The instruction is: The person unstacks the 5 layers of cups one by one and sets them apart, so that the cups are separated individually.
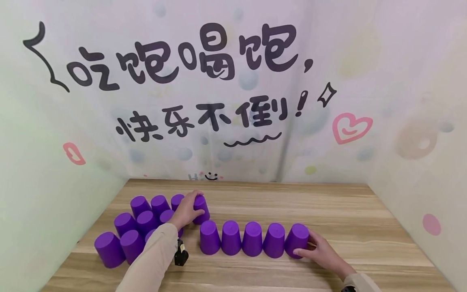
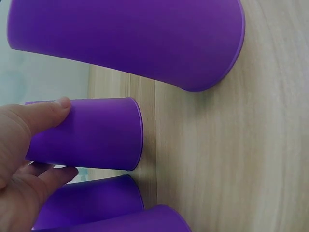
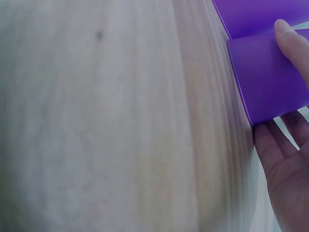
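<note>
My left hand (image 1: 185, 211) grips an upside-down purple cup (image 1: 202, 211) by its sides, thumb on the near side. In the left wrist view that cup (image 2: 91, 133) has its rim close to the tabletop. At the right end of a straight row of upturned purple cups (image 1: 252, 240), my right hand (image 1: 326, 252) holds the last cup (image 1: 297, 239). Its thumb lies across the front of this cup (image 3: 270, 79) in the right wrist view, with the other fingers along the far side. The held cup's wall touches its neighbour (image 3: 263, 14) there.
More upturned purple cups (image 1: 125, 224) stand grouped in rows at the left, some of them hidden behind my left forearm (image 1: 151, 257). Wood-grain tabletop (image 1: 350, 211) lies underneath everything. A printed fabric backdrop (image 1: 233, 162) rises at the back and both sides.
</note>
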`<move>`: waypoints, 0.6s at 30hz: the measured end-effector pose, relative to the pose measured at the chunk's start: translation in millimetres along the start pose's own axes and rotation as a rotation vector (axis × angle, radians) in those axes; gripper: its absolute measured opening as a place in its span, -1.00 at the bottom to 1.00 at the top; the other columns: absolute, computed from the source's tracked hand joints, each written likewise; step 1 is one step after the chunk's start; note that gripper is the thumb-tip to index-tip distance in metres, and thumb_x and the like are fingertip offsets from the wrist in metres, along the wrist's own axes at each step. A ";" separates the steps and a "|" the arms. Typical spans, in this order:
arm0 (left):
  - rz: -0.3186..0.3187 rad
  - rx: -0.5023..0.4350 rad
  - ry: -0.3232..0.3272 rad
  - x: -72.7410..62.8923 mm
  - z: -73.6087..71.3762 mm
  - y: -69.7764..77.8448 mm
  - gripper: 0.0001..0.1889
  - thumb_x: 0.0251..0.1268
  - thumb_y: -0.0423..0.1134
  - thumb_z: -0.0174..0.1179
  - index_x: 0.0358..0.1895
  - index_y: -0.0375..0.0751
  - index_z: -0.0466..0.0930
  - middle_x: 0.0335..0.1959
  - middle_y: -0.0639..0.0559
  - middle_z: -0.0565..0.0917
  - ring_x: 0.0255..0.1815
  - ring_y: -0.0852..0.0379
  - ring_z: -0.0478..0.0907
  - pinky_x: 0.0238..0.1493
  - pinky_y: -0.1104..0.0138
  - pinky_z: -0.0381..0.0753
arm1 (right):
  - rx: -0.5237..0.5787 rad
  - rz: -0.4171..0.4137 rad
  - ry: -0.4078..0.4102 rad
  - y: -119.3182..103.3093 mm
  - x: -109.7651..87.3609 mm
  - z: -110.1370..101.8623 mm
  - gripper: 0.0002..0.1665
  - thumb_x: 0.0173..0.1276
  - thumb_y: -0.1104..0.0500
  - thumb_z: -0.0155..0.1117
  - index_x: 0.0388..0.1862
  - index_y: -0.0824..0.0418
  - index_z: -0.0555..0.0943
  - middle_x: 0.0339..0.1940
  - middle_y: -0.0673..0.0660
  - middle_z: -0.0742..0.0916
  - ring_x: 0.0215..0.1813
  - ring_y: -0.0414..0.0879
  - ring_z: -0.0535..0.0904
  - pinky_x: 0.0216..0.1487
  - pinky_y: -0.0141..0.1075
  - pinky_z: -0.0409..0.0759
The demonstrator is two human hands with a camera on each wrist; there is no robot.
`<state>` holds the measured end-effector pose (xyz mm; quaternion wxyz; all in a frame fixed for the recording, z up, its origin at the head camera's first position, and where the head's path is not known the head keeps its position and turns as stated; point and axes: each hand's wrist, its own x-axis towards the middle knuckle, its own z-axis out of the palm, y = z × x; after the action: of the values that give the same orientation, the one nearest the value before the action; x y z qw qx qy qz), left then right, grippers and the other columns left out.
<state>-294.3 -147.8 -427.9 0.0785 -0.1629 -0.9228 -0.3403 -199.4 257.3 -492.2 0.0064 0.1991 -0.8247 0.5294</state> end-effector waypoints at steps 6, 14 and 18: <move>-0.002 0.002 -0.002 0.3 1.4 0.5 -0.48 -0.06 -0.49 0.26 0.05 -0.39 0.33 0.01 -0.31 0.42 0.06 -0.22 0.33 0.09 0.00 0.32 | -0.001 -0.005 0.003 1.6 0.7 0.2 -0.25 0.06 0.25 0.33 0.18 0.49 0.24 -0.04 0.44 0.52 -0.11 -0.32 0.52 -0.15 -0.40 0.54; -0.010 0.043 -0.080 1.8 -8.4 6.3 -0.33 0.02 -0.36 0.26 0.23 -0.37 0.18 0.15 -0.37 0.29 0.15 -0.26 0.24 0.14 -0.02 0.25 | -0.010 0.015 0.004 -0.1 1.3 -0.1 -0.24 0.05 0.24 0.34 0.18 0.49 0.24 -0.04 0.43 0.53 -0.12 -0.32 0.52 -0.15 -0.41 0.54; 0.033 0.065 -0.103 4.2 -25.4 16.7 -0.32 0.05 -0.31 0.24 0.24 -0.43 0.15 0.19 -0.37 0.26 0.19 -0.28 0.19 0.18 -0.04 0.19 | -0.016 0.027 0.001 -0.8 1.1 -0.3 -0.24 0.05 0.23 0.34 0.18 0.48 0.24 -0.04 0.43 0.53 -0.11 -0.30 0.52 -0.15 -0.41 0.53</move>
<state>-291.4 -151.4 -397.5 0.0420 -0.1927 -0.9333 -0.3001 -200.2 256.8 -491.1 0.0011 0.1876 -0.8314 0.5230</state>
